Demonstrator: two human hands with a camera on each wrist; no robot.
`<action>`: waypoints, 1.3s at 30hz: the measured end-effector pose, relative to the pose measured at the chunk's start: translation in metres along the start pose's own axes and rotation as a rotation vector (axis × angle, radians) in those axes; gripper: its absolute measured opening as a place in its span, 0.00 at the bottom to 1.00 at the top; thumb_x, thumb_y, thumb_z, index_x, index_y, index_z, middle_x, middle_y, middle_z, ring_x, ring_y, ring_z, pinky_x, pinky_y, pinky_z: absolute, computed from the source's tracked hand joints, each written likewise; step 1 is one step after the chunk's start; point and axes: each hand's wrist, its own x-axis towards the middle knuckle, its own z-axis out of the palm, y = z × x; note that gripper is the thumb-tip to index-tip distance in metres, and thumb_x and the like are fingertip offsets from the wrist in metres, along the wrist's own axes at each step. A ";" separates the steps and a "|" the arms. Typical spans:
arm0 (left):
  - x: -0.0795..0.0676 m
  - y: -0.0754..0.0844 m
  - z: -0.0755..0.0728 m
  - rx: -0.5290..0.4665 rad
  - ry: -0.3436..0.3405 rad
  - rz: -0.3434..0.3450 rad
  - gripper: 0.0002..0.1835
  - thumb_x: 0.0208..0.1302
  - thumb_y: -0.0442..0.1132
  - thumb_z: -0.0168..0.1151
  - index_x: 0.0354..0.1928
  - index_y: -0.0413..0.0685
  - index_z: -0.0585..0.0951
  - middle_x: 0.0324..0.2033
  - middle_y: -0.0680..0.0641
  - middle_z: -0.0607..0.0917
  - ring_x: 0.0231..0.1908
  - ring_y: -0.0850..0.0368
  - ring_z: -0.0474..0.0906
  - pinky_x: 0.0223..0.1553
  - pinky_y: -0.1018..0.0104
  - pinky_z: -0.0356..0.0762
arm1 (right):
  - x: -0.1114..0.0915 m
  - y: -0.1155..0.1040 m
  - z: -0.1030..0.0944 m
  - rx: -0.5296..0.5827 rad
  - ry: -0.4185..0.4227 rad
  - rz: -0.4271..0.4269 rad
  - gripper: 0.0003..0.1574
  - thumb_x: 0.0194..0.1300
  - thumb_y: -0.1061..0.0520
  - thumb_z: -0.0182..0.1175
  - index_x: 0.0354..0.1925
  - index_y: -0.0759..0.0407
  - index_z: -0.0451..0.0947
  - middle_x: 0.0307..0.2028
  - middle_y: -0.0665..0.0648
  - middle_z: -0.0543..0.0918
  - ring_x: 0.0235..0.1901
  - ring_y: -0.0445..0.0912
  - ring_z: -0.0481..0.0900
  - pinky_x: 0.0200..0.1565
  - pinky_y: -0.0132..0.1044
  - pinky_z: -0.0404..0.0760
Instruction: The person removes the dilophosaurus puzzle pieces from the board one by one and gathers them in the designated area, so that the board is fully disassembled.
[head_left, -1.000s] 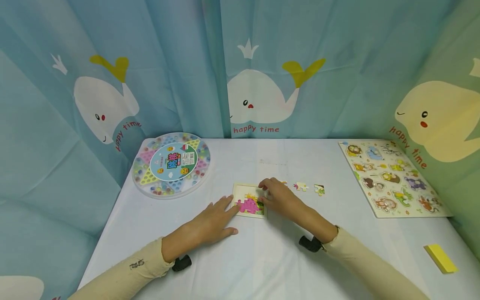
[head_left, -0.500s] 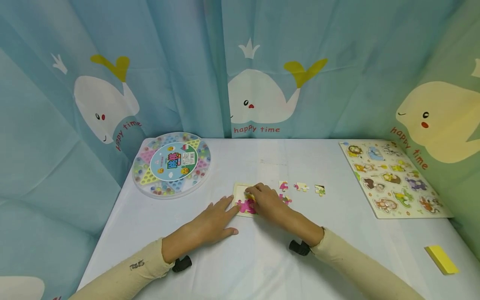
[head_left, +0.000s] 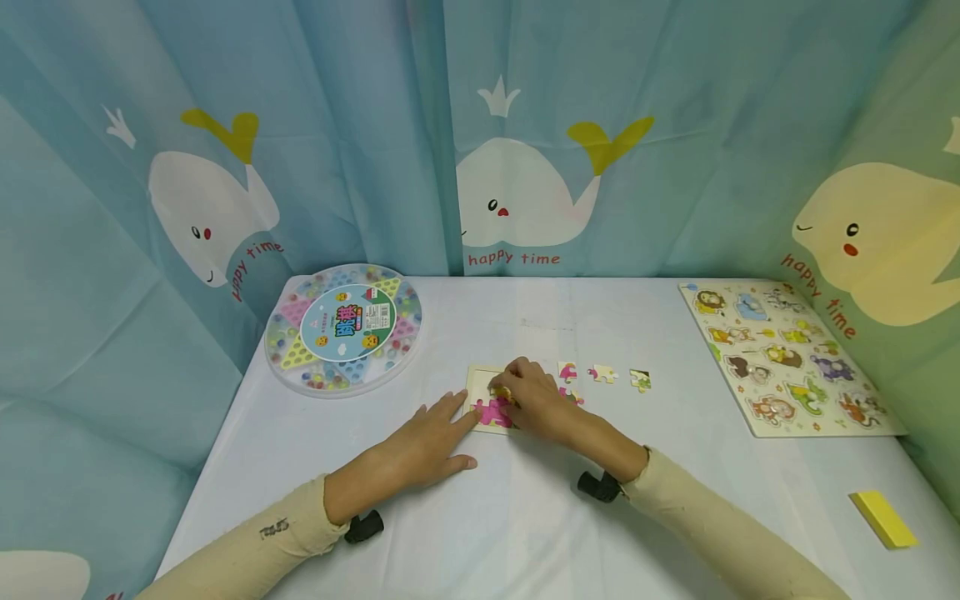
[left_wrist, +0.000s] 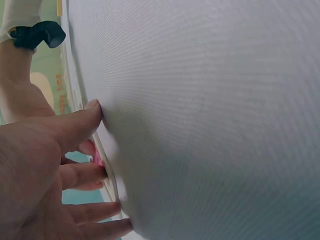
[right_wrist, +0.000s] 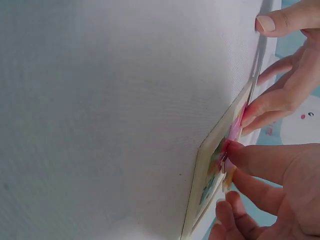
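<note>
A small jigsaw tray (head_left: 480, 383) with a pale frame lies flat on the table. Joined pink pieces (head_left: 490, 412) fill its lower part, and its upper left shows bare board. My left hand (head_left: 423, 446) rests at the tray's left edge with fingers spread, fingertips touching the frame and the pink pieces. Over the tray's right half, my right hand (head_left: 536, 404) pinches a yellowish jigsaw piece (right_wrist: 230, 179) between thumb and forefinger, low against the joined pieces in the right wrist view. That hand hides the right part of the tray in the head view.
Several loose jigsaw pieces (head_left: 602, 373) lie right of the tray. A round Chinese checkers box (head_left: 343, 332) sits at the back left. At the right are an animal peg puzzle board (head_left: 787, 358) and a yellow block (head_left: 883, 518). A whale-print curtain (head_left: 375, 125) hangs behind the table.
My right hand has moved left from the tray's right edge to over its middle, carrying the yellowish piece. Loose pieces behind that hand have come into view. My left hand has stayed put.
</note>
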 end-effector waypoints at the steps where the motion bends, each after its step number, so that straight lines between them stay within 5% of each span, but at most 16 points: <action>1: 0.000 0.000 0.000 -0.002 0.001 0.000 0.39 0.75 0.59 0.62 0.79 0.48 0.68 0.81 0.36 0.61 0.80 0.36 0.58 0.72 0.34 0.66 | 0.000 0.000 0.000 0.002 0.007 -0.002 0.21 0.68 0.63 0.71 0.58 0.58 0.82 0.55 0.62 0.77 0.52 0.55 0.73 0.48 0.46 0.69; 11: 0.001 -0.001 0.002 -0.020 0.003 -0.001 0.38 0.75 0.59 0.63 0.79 0.48 0.68 0.81 0.36 0.60 0.80 0.36 0.57 0.72 0.34 0.65 | -0.006 0.013 -0.015 0.178 0.119 -0.072 0.14 0.72 0.69 0.64 0.54 0.60 0.82 0.44 0.55 0.85 0.45 0.49 0.84 0.50 0.44 0.85; 16: 0.001 -0.001 0.003 -0.022 0.004 -0.001 0.39 0.75 0.59 0.63 0.79 0.48 0.68 0.81 0.36 0.60 0.80 0.35 0.57 0.73 0.34 0.64 | -0.016 0.033 -0.047 0.255 0.138 0.025 0.07 0.74 0.67 0.64 0.49 0.61 0.81 0.42 0.55 0.88 0.41 0.50 0.86 0.40 0.38 0.86; 25: 0.000 0.000 0.002 -0.019 0.013 0.006 0.39 0.75 0.58 0.63 0.79 0.47 0.68 0.80 0.35 0.60 0.80 0.34 0.57 0.72 0.33 0.65 | -0.058 0.087 -0.093 0.221 0.090 0.154 0.04 0.75 0.61 0.65 0.46 0.60 0.84 0.42 0.56 0.88 0.43 0.50 0.86 0.44 0.38 0.83; 39: -0.001 0.000 0.001 -0.010 -0.005 -0.009 0.39 0.75 0.59 0.62 0.79 0.47 0.67 0.81 0.36 0.59 0.80 0.35 0.56 0.73 0.34 0.64 | -0.077 0.120 -0.082 0.325 -0.039 0.199 0.03 0.73 0.67 0.63 0.43 0.68 0.79 0.38 0.57 0.83 0.39 0.44 0.78 0.39 0.31 0.78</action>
